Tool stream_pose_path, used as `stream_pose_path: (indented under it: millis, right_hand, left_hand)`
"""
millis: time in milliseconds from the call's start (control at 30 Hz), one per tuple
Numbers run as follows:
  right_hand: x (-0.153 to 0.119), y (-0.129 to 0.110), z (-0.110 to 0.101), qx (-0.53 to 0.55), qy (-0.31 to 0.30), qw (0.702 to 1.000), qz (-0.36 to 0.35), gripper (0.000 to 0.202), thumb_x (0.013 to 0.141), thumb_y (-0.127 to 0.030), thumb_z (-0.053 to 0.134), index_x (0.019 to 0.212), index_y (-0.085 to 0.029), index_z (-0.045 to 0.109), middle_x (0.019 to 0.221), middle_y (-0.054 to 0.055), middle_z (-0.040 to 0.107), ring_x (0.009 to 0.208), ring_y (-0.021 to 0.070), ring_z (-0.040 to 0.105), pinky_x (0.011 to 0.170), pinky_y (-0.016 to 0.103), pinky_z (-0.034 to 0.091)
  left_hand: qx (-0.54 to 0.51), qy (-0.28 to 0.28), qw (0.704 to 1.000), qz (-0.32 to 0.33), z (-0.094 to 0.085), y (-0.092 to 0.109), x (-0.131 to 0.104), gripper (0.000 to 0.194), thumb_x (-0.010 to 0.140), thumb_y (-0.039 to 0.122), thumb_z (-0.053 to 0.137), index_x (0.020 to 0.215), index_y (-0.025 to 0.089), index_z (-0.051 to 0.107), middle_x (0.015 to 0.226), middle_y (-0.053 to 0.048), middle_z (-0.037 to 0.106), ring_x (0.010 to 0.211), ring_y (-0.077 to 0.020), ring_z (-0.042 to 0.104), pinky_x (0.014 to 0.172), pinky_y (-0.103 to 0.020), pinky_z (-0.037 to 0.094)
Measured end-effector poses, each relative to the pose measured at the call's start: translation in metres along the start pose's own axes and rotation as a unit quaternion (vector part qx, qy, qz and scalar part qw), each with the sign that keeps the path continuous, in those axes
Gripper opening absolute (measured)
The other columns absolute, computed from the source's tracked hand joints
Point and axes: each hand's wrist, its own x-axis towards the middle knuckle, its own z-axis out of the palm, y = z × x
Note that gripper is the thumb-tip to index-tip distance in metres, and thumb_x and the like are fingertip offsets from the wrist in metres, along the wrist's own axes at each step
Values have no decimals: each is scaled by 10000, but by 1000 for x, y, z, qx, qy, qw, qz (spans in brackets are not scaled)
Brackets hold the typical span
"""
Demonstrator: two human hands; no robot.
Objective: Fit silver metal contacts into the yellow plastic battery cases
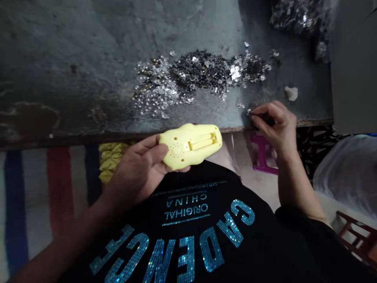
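**Head view: casing steady in one hand, fine fingertip work in the other**

In the middle of the frame, my left hand grips a yellow plastic casing by its wider end, thumb on top and fingers curled underneath. The side facing me shows a ring of tiny perforations, a few larger round holes and a long recess that runs toward the narrow end. The casing is just in front of the edge of the table, with its recess uncovered by my fingers. That seems a good hold: the thumb stays off the recess, and a light, even grip should steady the shell without twisting it.

At right of centre, my right hand is bent down to the table edge, thumb and forefinger brought nearly together at a small shiny metal piece. I cannot tell whether the piece is pinched or only touched. Pieces this small probably handle best one at a time, taken by the very tips and turned until the way round is clear; a hurried pinch could bring up two or flick one off the edge.

The main heap of metal pieces spreads across the upper middle of the frame, glinting and tangled, so a loose one apart from it looks easier to take cleanly. A white lump lies on the table above and to the right of my right hand, well apart from the heap.
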Motion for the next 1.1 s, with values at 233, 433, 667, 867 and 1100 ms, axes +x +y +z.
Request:
stream_pose_path:
  millis: [233,433,667,867,1100]
  right_hand:
    - [-17,-71,5,114,-34,989,-87,118,1040,-231,839,1095,-333,819,973,-5,860,847,245,796,815,445,607]
    - [-13,-90,14,45,-29,984,-172,273,1040,-127,803,1187,-357,795,1044,5,872,890,246,804,822,445,646]
    - [-9,-100,13,-15,-31,977,-209,246,1033,-131,816,1175,-329,791,1035,6,869,849,226,791,788,426,650]
    - [-9,-104,13,-33,-34,975,-219,267,1028,-88,806,1161,-319,781,1035,7,873,860,228,789,792,412,635]
    - [-14,-107,12,-82,-29,970,-227,304,1057,-114,802,1263,-331,746,1082,11,869,887,222,779,818,409,636]
  left_hand:
    - [-35,-119,992,22,-9,-8,-9,168,963,268,913,1003,146,805,1140,-115,909,1001,-254,880,791,-301,757]
    - [-47,-138,989,33,-17,-12,-13,144,945,220,932,1022,156,829,1015,-57,873,886,-182,836,808,-261,729]
    - [-38,-145,988,27,-18,-11,-19,175,945,279,959,1015,167,844,1003,-48,863,896,-173,825,796,-231,710]
    - [-22,-144,989,19,-18,-14,-19,209,916,311,963,979,183,810,991,-65,879,848,-200,833,756,-261,705]
    - [-19,-122,992,13,-12,-11,-20,244,878,320,986,962,181,804,944,-53,861,810,-189,818,736,-252,697]
